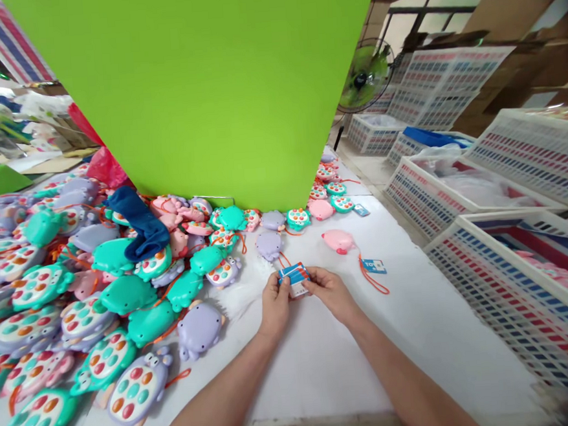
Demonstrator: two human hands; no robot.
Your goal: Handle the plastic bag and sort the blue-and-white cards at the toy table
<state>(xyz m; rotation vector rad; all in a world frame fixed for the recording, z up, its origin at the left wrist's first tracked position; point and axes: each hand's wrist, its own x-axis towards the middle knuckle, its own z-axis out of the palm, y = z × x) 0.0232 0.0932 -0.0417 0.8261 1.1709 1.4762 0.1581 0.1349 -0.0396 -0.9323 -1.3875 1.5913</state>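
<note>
My left hand and right hand had their fingers pinched on a blue card tag; one pink toy sat apart, big toy pile still heaped nearby.

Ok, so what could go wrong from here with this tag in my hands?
A tug could drag the lilac toy, since an orange cord seems to run from it to the small blue tag between your left hand and right hand. The second blue tag beside the pink toy might get mixed up with it.
</note>
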